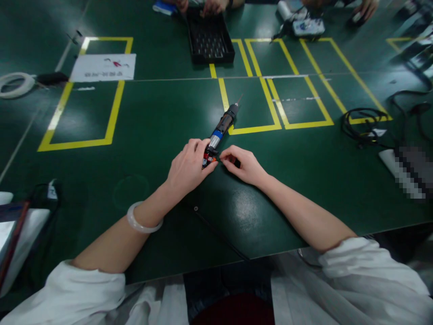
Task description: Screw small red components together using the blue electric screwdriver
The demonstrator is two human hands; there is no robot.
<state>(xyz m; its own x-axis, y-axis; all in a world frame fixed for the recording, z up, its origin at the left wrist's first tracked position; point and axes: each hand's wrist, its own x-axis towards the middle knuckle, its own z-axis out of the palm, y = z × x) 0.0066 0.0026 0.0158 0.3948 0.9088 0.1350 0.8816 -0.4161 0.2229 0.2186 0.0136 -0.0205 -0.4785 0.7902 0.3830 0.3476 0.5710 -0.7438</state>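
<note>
An electric screwdriver (220, 128), black and silver with a blue band, lies slanted on the green table with its thin bit pointing away to the upper right. My left hand (189, 164) is closed around its rear end. Small red and orange parts (208, 159) show between the thumb and fingers there; what they belong to is partly hidden. Just right of these parts, my right hand (241, 163) has thumb and fingertips pinched together. Whatever sits in that pinch is too small to make out. A thin black cord (219, 234) with a ring-like end lies nearer my body.
Yellow tape (255, 130) outlines rectangles on the table (162, 113). Across from me, another person's hands (213, 6) are at a black tray (212, 58) of small parts. A white paper sign (103, 67) and tape roll (16, 85) lie left; a coiled black cable (360, 124) lies right.
</note>
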